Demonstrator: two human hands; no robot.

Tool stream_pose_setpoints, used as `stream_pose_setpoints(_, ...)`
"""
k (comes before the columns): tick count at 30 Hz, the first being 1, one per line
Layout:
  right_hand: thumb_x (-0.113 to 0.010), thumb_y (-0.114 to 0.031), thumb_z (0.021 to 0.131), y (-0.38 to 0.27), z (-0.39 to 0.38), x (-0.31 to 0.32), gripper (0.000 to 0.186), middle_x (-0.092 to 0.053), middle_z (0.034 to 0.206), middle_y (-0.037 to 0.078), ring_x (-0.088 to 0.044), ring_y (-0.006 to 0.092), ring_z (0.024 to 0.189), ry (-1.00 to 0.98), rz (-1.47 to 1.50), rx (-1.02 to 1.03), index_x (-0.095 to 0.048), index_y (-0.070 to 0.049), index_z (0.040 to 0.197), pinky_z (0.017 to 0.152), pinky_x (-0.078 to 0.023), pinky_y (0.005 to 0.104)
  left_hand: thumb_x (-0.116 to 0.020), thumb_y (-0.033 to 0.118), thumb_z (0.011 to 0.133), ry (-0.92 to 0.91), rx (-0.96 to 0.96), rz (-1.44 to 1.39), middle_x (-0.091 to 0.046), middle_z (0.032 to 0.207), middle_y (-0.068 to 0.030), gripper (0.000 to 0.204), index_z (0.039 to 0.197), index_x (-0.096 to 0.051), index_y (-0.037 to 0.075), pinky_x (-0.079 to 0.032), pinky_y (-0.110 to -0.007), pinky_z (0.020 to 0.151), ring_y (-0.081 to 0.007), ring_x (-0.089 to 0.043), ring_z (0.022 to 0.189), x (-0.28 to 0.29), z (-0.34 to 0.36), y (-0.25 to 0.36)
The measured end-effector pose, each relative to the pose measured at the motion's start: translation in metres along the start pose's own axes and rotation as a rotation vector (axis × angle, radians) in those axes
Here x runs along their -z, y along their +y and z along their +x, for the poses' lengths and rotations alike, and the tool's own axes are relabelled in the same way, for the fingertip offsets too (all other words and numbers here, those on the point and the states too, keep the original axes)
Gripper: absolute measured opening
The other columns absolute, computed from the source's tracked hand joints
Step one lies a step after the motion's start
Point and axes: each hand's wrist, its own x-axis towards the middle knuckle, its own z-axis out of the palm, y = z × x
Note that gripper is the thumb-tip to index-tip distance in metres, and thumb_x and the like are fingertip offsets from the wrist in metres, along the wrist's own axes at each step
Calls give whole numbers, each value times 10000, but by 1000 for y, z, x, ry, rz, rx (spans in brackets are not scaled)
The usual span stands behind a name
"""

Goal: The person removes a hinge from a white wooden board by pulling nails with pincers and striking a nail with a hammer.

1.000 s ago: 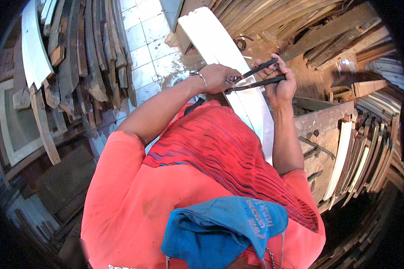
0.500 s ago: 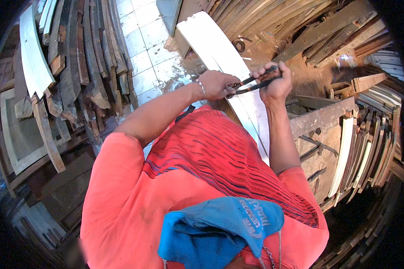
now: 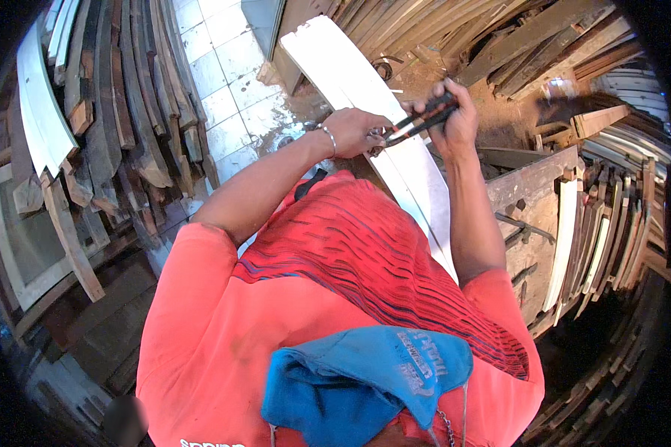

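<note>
A long white-painted curved board [image 3: 343,63] lies in front of me and runs away toward the tiled floor. My right hand [image 3: 456,119] is closed around the two dark handles of a pair of pincers [image 3: 417,123]. The jaws point left, down at the board. My left hand [image 3: 359,131], with a metal bracelet on its wrist, rests on the board right at the pincer jaws, fingers curled around them. What the jaws bite on is hidden by the fingers.
Stacks of dark curved wooden slats [image 3: 127,112] stand at the left, and more planks [image 3: 522,37] at the top right. A rough wooden bench [image 3: 533,186] with white slats [image 3: 566,231] leaning on it stands at the right. White floor tiles [image 3: 224,82] show beyond.
Both hands and the pincers have stayed on the board, the handles tilting slightly upward. My head has shifted a little, so the board sits more to the right in view.
</note>
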Motion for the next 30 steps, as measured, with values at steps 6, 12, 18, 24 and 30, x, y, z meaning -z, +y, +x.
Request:
stream_pose_setpoints(6,-433,-309,1010,7,-40,-10,430,-655,1096,184,-645,443,1109,7,-6,129,-509,-7,1308,1033,-475,584,-681,316,905,-112,-34,42,-751,966,-96,350,1254,-691,283,-540,-470,843,-335,-705,934,6,5,-3)
stream_pose_setpoints(12,-431,-359,1014,12,-52,-16,454,-642,1098,209,-626,430,1123,43,-11,137,-551,14,1243,1029,-465,578,-682,327,911,-138,-127,78,-745,986,-105,351,1255,-686,260,-539,-474,845,-343,-702,944,5,10,-13)
stream_pose_setpoints(18,-443,-440,998,17,-18,-22,476,-579,705,149,-580,303,687,136,10,55,-577,-21,815,754,-522,472,-690,299,904,30,-38,73,-747,978,-85,329,1224,-694,220,-555,-454,806,-313,-718,910,-4,-5,-7)
stream_pose_setpoints(24,-442,-451,1009,18,49,-74,536,-640,695,134,-646,271,619,-260,-473,-359,-645,9,823,647,-554,414,-696,291,906,496,148,-182,-730,883,-145,336,1212,-694,151,-561,-445,763,-361,-709,822,-48,-45,3)
stream_pose_setpoints(30,-509,-361,1022,9,11,-28,365,-669,802,149,-718,346,802,-28,-174,-70,-624,-16,999,819,-594,509,-698,296,893,198,9,-4,-738,951,-141,330,1215,-705,225,-552,-470,803,-363,-705,891,-20,-18,-14)
